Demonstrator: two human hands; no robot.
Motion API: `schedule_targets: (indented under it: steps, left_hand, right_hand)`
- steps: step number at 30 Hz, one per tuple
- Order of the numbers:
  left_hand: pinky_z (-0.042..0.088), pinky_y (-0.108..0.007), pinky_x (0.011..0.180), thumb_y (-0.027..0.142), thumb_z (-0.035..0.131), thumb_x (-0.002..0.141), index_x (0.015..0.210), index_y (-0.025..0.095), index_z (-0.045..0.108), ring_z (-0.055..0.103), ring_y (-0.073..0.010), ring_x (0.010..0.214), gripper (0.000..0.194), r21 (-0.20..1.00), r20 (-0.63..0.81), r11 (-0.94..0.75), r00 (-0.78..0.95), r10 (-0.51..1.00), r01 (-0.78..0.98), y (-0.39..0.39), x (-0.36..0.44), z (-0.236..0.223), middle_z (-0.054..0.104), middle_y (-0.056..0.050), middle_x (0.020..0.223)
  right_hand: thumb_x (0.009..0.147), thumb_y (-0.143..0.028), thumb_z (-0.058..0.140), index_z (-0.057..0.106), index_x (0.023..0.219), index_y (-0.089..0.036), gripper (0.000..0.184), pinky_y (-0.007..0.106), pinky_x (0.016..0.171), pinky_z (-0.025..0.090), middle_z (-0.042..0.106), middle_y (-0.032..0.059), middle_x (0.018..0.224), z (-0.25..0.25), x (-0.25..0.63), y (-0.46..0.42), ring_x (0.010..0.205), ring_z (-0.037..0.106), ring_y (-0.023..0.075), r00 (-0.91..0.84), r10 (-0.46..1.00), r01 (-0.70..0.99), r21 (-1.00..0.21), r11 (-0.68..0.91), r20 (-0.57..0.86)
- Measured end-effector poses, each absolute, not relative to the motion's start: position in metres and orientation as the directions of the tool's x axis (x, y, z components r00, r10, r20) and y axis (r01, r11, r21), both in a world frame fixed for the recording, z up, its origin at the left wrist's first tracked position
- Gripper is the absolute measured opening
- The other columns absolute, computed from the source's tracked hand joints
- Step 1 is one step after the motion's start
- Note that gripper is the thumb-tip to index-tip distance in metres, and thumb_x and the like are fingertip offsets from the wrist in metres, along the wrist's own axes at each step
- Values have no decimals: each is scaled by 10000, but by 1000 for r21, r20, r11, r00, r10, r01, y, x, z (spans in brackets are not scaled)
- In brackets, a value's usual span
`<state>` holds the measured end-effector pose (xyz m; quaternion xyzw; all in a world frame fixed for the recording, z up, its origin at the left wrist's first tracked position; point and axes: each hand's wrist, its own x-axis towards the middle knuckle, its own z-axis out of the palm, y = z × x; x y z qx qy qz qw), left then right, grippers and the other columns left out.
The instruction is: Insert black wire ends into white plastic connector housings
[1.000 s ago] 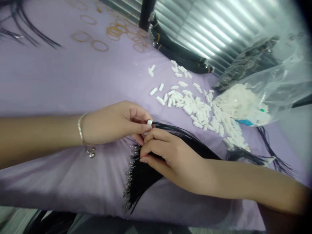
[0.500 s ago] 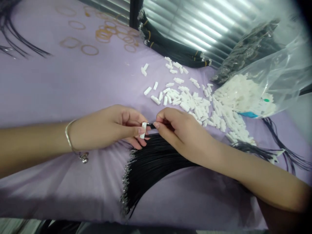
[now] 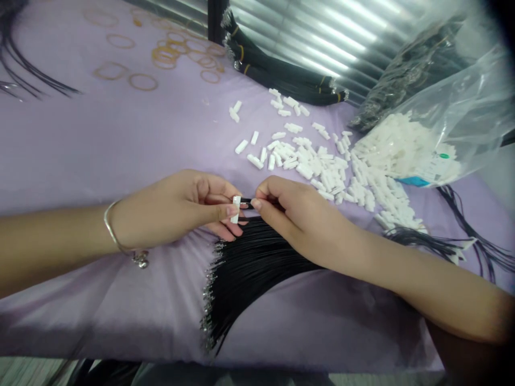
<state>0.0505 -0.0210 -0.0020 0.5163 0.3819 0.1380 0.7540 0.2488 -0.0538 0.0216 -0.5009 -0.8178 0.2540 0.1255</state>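
Note:
Between thumb and fingers, my left hand (image 3: 205,206) pinches a small white plastic connector housing (image 3: 235,209), held upright. My right hand (image 3: 287,212), just to its right, is closed on thin black wires (image 3: 246,202) whose near ends meet the housing; whether their tips sit inside it I cannot tell. Beneath both hands a broad fan of black wires (image 3: 257,262) lies on the purple cloth, with silvery metal terminals (image 3: 207,305) along its left edge. Loose white connector housings (image 3: 322,169) are heaped beyond my right hand.
A clear plastic bag (image 3: 454,123) spills white housings at the right. Rubber bands (image 3: 164,56) lie at the back left. Banded bundles of black wire (image 3: 277,75) rest along the back edge. More black wires lie at far left (image 3: 32,59) and right (image 3: 462,225).
The wires in my right hand show spread slightly apart by the housing. Both hands keep their grip, and the whole view has shifted a little.

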Motion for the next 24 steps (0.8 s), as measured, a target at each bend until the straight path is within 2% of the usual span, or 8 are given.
schedule_targets:
  steps: [10, 19, 24]
  left_hand:
    - [595, -190, 666, 143, 635, 819, 855, 148, 648, 705, -131, 700, 39, 886, -418, 441, 666, 618, 146, -22, 51, -4, 723, -22, 774]
    - [597, -213, 675, 133, 605, 831, 892, 145, 677, 709, -141, 709, 95, 894, -404, 425, 672, 621, 145, -22, 51, -2, 733, -8, 774]
    - [600, -221, 654, 123, 604, 817, 827, 120, 659, 704, -147, 671, 57, 899, -418, 395, 647, 637, 192, -23, 56, -1, 718, -12, 698]
  right_hand:
    - [918, -223, 461, 501, 776, -185, 152, 227, 548, 326, 508, -39, 644, 20, 247, -51, 577, 452, 93, -434, 900, 723, -610, 326, -33]
    - [909, -220, 480, 519, 783, -176, 139, 221, 526, 326, 511, -45, 640, 22, 246, -53, 563, 447, 80, -426, 903, 727, -613, 311, -47]
    - [909, -212, 487, 522, 790, -171, 130, 223, 517, 333, 531, -43, 635, 15, 244, -52, 558, 462, 81, -432, 902, 740, -579, 342, -20]
